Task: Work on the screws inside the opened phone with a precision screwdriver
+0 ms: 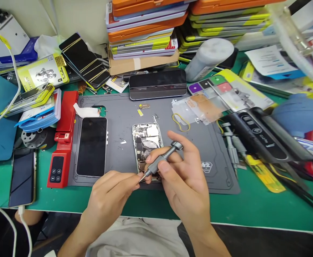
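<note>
Right hand (184, 178) pinches the screwdriver (159, 162) near the opened phone (145, 134) on the mat (121, 157); left hand (109, 194) presses fingertips together by the bit (143, 177), anything between hidden. Steady, light pressure looks best!

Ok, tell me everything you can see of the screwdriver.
The screwdriver is grey and metallic-looking, with a broad cap, narrower neck, thicker handle and thin shaft. The right grip holds it, slanting down leftward in front of the opened phone. The left grip is at its tip; the very end is unclear.
</note>
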A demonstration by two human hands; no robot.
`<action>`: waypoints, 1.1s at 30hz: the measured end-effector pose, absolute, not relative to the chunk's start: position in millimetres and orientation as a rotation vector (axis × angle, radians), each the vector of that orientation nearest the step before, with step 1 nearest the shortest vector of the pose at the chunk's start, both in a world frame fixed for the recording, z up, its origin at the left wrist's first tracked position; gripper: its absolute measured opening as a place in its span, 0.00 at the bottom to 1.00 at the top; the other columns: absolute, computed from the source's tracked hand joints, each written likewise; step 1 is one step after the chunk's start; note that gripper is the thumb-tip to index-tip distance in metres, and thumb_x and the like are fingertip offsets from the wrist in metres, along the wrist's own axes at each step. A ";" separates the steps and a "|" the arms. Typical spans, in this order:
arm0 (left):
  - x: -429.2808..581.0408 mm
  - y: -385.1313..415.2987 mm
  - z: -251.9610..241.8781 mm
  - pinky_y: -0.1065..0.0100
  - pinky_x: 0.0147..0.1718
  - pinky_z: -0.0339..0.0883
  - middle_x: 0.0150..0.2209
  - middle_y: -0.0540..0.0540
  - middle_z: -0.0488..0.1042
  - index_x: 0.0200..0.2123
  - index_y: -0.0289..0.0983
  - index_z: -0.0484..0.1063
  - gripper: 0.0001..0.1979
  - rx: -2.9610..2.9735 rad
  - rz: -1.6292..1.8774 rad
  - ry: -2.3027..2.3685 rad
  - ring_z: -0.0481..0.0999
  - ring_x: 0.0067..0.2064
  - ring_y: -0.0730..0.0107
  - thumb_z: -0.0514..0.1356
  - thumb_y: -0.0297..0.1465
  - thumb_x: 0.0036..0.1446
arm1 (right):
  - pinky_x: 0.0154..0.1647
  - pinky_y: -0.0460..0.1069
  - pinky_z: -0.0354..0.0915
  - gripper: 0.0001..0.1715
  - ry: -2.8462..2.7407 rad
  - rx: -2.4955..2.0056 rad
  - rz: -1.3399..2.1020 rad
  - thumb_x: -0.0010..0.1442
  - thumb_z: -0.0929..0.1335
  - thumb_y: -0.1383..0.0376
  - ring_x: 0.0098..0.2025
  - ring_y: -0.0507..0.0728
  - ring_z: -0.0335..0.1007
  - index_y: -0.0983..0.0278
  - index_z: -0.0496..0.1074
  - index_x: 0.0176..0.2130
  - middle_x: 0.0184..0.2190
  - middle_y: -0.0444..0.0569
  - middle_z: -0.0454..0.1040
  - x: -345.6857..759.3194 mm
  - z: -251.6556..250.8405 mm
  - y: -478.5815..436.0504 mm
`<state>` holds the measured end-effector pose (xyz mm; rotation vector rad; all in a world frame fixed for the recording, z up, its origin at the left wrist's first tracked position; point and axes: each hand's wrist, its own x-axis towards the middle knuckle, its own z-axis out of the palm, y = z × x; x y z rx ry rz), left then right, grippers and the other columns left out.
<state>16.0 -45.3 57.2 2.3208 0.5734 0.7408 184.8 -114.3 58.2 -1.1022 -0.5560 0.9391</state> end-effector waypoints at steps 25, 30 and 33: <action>17.6 -44.0 54.4 0.69 0.44 0.70 0.46 0.46 0.84 0.56 0.36 0.75 0.14 2.494 0.788 0.645 0.78 0.44 0.74 0.59 0.32 0.71 | 0.25 0.46 0.76 0.30 -0.646 -1.295 0.468 0.72 0.68 0.65 0.33 0.53 0.76 0.50 0.61 0.69 0.38 0.45 0.76 192.2 55.8 -116.7; 25.4 -47.1 51.3 0.65 0.48 0.62 0.43 0.48 0.80 0.53 0.39 0.78 0.14 2.693 0.750 0.862 0.72 0.44 0.69 0.66 0.30 0.65 | 0.31 0.53 0.81 0.36 -1.150 -1.409 -0.237 0.63 0.72 0.74 0.34 0.58 0.80 0.55 0.67 0.66 0.38 0.47 0.79 195.1 43.2 -115.4; 27.9 -47.3 51.4 0.63 0.50 0.58 0.44 0.48 0.80 0.53 0.40 0.78 0.13 2.691 0.741 0.900 0.71 0.47 0.68 0.66 0.30 0.66 | 0.29 0.53 0.80 0.37 -1.234 -1.433 -0.204 0.63 0.71 0.76 0.33 0.58 0.81 0.57 0.67 0.67 0.36 0.48 0.80 195.1 38.0 -113.6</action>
